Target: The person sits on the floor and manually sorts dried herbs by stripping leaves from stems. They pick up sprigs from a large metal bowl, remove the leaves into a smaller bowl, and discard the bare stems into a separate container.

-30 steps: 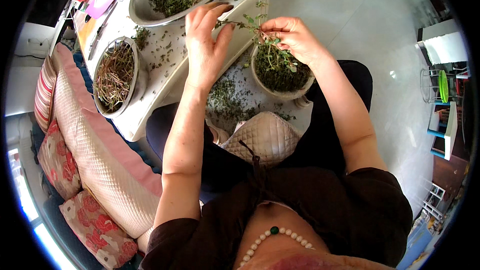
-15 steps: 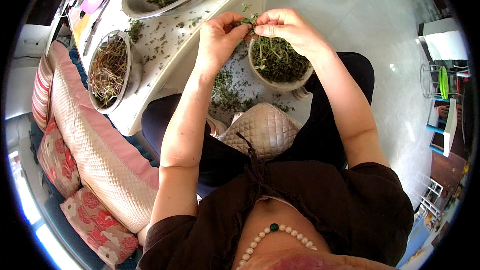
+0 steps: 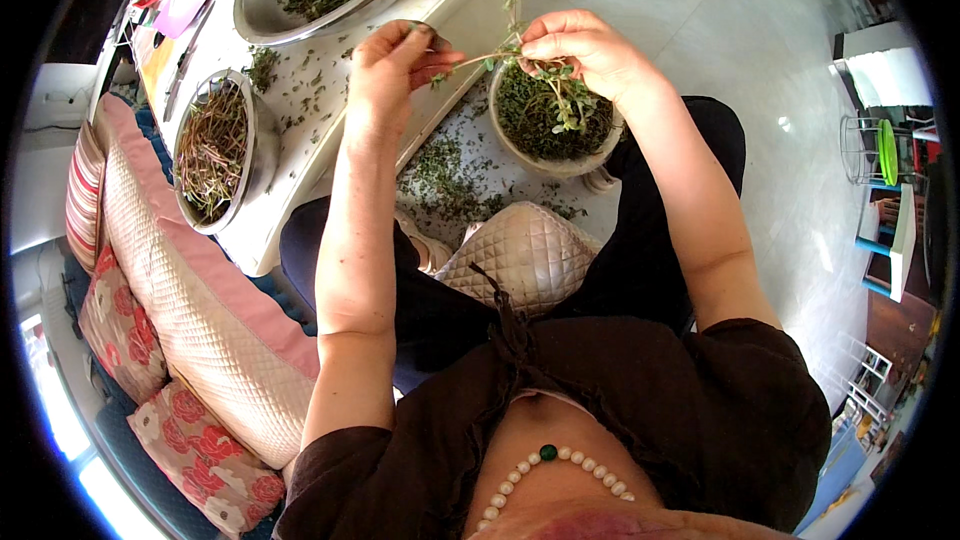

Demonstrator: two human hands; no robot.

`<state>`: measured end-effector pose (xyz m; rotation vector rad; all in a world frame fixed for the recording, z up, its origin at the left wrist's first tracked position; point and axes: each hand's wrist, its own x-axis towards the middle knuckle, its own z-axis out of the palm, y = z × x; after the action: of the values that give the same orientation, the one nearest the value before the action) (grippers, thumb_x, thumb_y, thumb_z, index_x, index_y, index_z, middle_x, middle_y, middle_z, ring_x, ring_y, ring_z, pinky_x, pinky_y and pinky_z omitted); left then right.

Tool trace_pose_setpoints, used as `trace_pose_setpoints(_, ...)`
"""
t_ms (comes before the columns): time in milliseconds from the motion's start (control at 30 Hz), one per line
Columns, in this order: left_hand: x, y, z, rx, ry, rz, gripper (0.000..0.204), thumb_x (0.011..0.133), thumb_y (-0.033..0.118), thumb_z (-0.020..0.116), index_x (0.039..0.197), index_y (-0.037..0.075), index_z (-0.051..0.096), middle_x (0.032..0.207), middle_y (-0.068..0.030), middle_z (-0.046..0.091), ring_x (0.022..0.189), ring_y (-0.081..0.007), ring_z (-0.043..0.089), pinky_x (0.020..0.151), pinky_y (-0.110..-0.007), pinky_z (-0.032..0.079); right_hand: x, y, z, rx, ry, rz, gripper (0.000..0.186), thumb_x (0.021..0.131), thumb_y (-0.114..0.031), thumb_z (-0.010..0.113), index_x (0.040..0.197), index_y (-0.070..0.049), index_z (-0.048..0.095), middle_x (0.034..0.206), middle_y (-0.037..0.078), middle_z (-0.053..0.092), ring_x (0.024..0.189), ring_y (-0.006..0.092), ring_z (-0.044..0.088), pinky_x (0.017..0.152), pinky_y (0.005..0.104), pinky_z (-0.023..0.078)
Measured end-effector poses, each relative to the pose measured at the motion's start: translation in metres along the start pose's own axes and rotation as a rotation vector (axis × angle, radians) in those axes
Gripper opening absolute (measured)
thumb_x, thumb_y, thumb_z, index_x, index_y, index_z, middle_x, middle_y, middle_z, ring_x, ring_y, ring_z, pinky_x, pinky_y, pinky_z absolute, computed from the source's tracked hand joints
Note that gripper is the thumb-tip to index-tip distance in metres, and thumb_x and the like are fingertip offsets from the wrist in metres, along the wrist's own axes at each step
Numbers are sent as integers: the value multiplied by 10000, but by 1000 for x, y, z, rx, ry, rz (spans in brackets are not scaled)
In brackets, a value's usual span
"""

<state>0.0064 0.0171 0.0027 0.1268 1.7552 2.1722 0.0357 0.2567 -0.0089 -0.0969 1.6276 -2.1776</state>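
Observation:
My right hand (image 3: 585, 50) pinches a leafy green stem (image 3: 558, 98) above a pale round tub (image 3: 560, 172). The stem's leafy part hangs down over the tub, and a thin bare end reaches left to my left hand (image 3: 395, 70). My left thumb and forefinger are closed, with something dark at their tips that I cannot make out. The other left fingers stretch toward the bare end; whether they touch it is unclear. Small picked greens (image 3: 535, 125) fill the tub, which stands between my knees.
A white table (image 3: 330, 130) at the left carries a large metal bowl (image 3: 300, 30) of greens and a smaller bowl (image 3: 262, 155) of brownish stems. Loose leaves (image 3: 445, 175) litter the floor by the tub. A quilted sofa cover (image 3: 210, 320) lies farther left.
My hands were together over the tub's far edge. The left has moved away to the left, and the leafy stem now shows at length from my right hand.

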Motion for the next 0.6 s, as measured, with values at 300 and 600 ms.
trace_pose_setpoints(300,-5,-10,32,-155,-236,-56,211,883,105,582,1025,-51,565,909,-131,647,845,-202,654,768,-279,551,-2,7,-4,-39,66,-27,165,806,-131,668,942,-36,661,822,40,668,727,94,620,585,210,459)
trace_pose_setpoints(600,0,-24,37,-62,-186,-39,116,798,-14,626,911,-8,602,809,-83,649,698,-145,643,686,-255,558,-7,0,-2,-186,91,-55,168,799,-146,681,934,-47,662,816,13,661,735,84,604,616,207,432)
